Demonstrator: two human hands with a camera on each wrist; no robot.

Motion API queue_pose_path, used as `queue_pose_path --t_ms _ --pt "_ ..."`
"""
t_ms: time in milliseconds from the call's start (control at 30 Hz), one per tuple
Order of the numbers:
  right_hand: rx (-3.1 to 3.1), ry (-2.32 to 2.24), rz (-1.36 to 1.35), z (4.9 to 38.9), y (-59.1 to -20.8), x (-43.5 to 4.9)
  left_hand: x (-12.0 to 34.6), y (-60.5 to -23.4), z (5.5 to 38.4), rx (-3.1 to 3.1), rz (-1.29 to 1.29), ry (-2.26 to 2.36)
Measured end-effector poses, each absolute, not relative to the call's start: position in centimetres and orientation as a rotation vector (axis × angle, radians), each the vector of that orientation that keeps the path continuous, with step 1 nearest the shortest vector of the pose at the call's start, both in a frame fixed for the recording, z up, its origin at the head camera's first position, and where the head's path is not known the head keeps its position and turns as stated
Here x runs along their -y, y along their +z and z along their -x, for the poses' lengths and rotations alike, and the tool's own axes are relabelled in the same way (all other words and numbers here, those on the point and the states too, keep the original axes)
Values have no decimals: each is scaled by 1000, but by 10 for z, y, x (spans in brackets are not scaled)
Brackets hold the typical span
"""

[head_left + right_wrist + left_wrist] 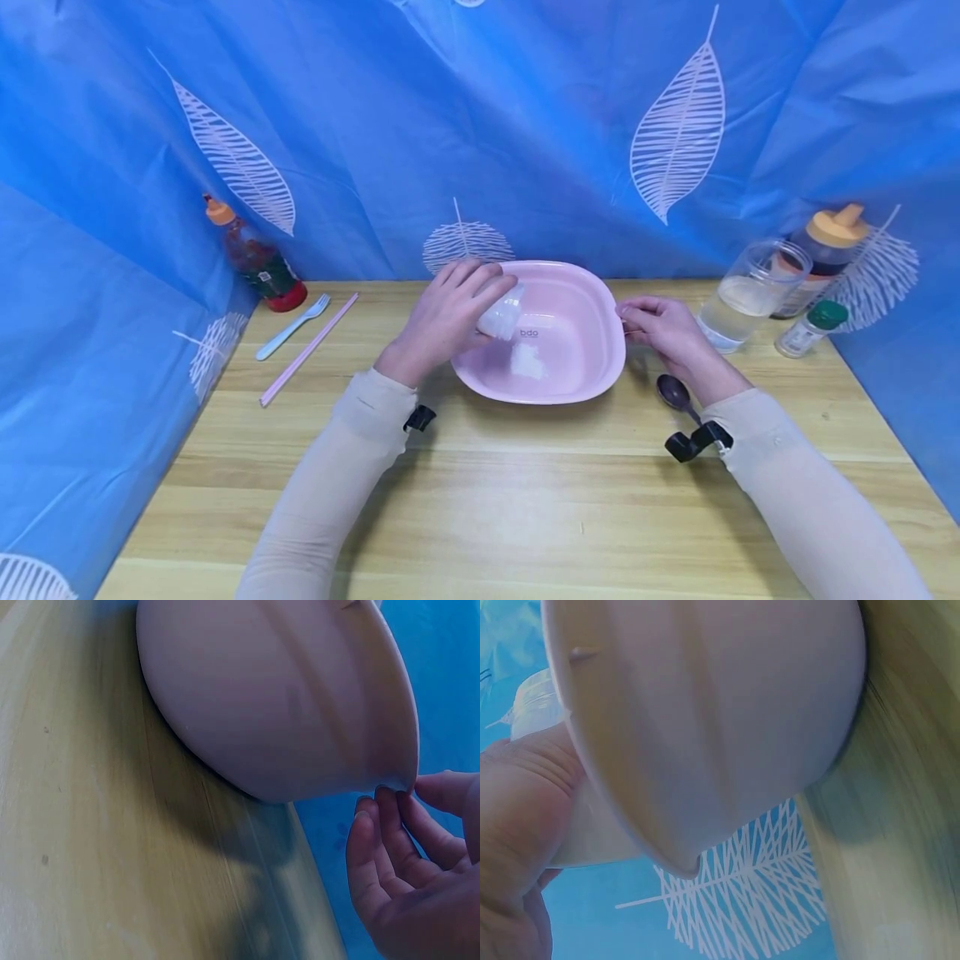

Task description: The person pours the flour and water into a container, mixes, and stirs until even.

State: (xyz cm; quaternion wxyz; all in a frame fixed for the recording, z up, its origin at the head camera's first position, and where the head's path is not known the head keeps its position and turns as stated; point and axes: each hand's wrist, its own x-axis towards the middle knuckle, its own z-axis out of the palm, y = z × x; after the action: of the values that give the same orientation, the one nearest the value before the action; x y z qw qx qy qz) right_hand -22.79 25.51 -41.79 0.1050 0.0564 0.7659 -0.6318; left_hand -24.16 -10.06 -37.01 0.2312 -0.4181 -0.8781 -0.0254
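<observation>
A pink basin (pixel 585 358) stands on the wooden table, with a small patch of white powder (pixel 528 362) on its bottom. Over the basin's left side, my left hand (pixel 447 315) grips a clear plastic cup (pixel 504 315), tilted with its mouth toward the basin. The left wrist view shows the same cup (pixel 536 701) partly hidden behind the basin's wall (pixel 727 712). At the opposite side my right hand (pixel 667 332) pinches the basin's rim; in the right wrist view its thumb and fingertips (pixel 390 796) meet at that edge.
Right of the basin are a dark spoon (pixel 675 392), a clear cup with liquid (pixel 738 308), a yellow-capped bottle (pixel 828 242) and a green-lidded shaker (pixel 813 327). On the left lie a light blue fork (pixel 292 327), a pink stick (pixel 309 350) and a red sauce bottle (pixel 258 262).
</observation>
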Motion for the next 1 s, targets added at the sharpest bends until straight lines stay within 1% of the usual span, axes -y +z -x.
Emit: queue_pose_path --t_ms 533,1000 --pt "-2263 -1860 -180 229 -419 -255 101 -375 244 2373 1157 -80" --pt "-2249 -1899 -139 228 -419 -255 99 -378 245 2381 1166 -112"
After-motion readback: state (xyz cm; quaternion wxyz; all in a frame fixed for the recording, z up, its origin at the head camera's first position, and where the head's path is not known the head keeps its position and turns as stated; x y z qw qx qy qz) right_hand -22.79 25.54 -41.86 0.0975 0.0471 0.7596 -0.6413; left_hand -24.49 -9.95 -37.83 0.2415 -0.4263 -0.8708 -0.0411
